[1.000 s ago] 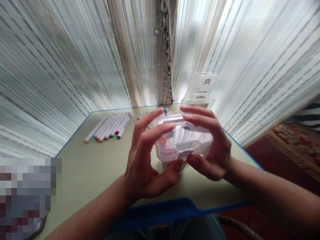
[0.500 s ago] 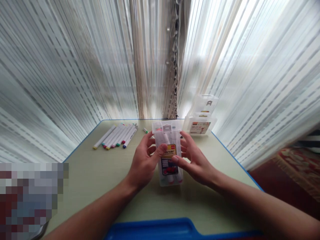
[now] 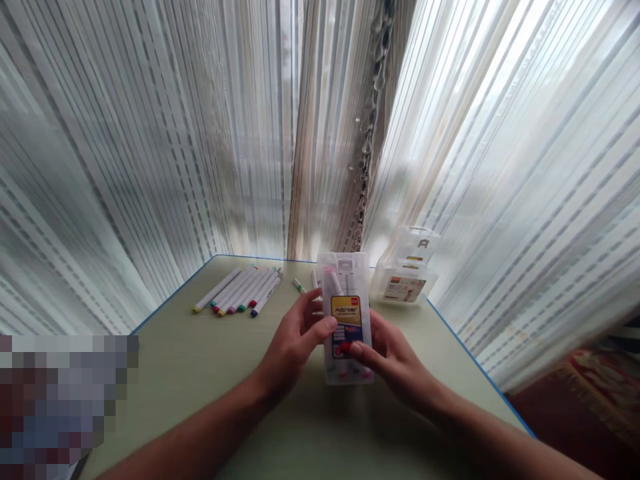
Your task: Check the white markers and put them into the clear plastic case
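Note:
A clear plastic marker box (image 3: 345, 293) with a yellow label stands upright on the pale green table (image 3: 200, 373), held between both hands. My left hand (image 3: 295, 347) grips its left side with the thumb on the front. My right hand (image 3: 390, 357) grips the right side, thumb near the label's bottom. Markers show inside the box.
Several white markers (image 3: 240, 291) with coloured caps lie in a row at the table's far left. One or two loose markers (image 3: 299, 285) lie behind the box. An open clear case (image 3: 407, 270) stands at the far right corner. Striped curtains (image 3: 150, 133) surround the table.
The box went from being held lid-up near my face to standing upright on the table. Both hands moved farther away with it, still gripping its sides.

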Demonstrator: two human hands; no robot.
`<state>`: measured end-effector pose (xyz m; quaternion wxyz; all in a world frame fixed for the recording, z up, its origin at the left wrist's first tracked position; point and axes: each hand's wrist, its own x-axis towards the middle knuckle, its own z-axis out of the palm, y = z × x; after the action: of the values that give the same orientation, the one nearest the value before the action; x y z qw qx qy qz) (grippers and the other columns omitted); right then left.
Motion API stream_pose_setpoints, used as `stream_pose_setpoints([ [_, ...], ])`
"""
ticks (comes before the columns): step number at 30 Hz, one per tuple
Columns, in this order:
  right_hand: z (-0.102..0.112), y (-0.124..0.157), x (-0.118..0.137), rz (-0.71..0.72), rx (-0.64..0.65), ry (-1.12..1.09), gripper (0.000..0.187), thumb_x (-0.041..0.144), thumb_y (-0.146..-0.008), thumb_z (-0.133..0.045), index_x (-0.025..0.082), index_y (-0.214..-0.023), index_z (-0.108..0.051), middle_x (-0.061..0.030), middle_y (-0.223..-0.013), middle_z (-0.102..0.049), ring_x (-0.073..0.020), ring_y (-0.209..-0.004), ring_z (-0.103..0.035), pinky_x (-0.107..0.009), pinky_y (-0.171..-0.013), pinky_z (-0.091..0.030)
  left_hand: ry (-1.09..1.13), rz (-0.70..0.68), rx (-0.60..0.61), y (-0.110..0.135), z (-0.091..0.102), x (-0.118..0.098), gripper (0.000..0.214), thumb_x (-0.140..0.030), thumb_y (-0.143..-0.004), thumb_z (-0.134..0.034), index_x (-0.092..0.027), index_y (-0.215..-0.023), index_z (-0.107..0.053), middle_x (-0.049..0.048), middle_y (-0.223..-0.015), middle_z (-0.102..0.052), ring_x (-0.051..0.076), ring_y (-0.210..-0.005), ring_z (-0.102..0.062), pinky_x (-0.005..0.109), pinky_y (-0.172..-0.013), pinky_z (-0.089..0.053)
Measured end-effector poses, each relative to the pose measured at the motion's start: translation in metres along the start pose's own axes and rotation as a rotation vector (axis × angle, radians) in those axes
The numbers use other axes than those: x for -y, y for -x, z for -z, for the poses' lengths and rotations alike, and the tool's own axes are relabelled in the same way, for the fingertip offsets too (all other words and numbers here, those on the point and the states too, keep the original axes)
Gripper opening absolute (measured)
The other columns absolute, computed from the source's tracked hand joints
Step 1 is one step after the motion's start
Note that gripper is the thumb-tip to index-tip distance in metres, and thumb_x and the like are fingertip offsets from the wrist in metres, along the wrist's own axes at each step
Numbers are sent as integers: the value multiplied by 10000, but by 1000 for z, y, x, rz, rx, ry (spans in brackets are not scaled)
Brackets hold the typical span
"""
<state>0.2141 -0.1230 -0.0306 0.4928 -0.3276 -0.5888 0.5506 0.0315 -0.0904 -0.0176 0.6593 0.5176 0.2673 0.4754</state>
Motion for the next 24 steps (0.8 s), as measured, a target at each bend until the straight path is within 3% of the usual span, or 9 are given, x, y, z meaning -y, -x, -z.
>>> stream_pose_setpoints([
  [3,4,-3,2,26,-60,23,385,353,-879,-730,212,-1211,-594,-96,-1141,-737,-236,-1006,-720,-370,-849,-585,-14,108,117,-2,3,3,544,-392,-816,-742,-179,-1283,-561,156,-1253,-657,324,-1097,-670,452,-865,-577],
  [7,6,-5,3,41,-89,60,404,411,-876,-723,212,-1209,-613,-96,-1150,-731,-261,-1062,-697,-414,-917,-558,-23,156,116,-1,3,2,507,-390,-808,-747,-193,-1244,-579,154,-1307,-622,335,-1116,-658,431,-793,-596],
  [11,7,-4,2,13,-72,44,493,420,-860,-740,226,-1282,-577,-111,-1239,-693,-280,-1111,-677,-440,-931,-558,-8,127,94,1,0,-4,446,-368,-819,-744,-175,-1195,-602,158,-1352,-600,340,-1120,-658,435,-795,-596],
  [17,6,0,-9,52,-76,119,745,326,-809,-801,279,-1442,-411,-118,-1347,-621,-280,-1168,-644,-428,-940,-548,-47,46,3,-4,3,2,568,-409,-739,-833,-159,-1182,-580,164,-1265,-644,326,-1072,-679,452,-831,-584],
  [20,2,2,-13,87,-99,187,772,302,-753,-844,268,-1405,-432,-109,-1347,-612,-280,-1201,-617,-419,-1007,-511,-151,-33,-42,-4,4,8,579,-384,-665,-890,-159,-1103,-585,144,-1206,-663,298,-1049,-676,439,-874,-564],
  [24,-2,4,-9,113,-148,230,707,309,-733,-852,260,-1333,-483,-94,-1308,-625,-270,-1174,-611,-385,-1003,-506,-155,-99,24,-3,4,12,544,-342,-659,-899,-174,-1074,-590,113,-1151,-682,255,-998,-676,395,-869,-558],
])
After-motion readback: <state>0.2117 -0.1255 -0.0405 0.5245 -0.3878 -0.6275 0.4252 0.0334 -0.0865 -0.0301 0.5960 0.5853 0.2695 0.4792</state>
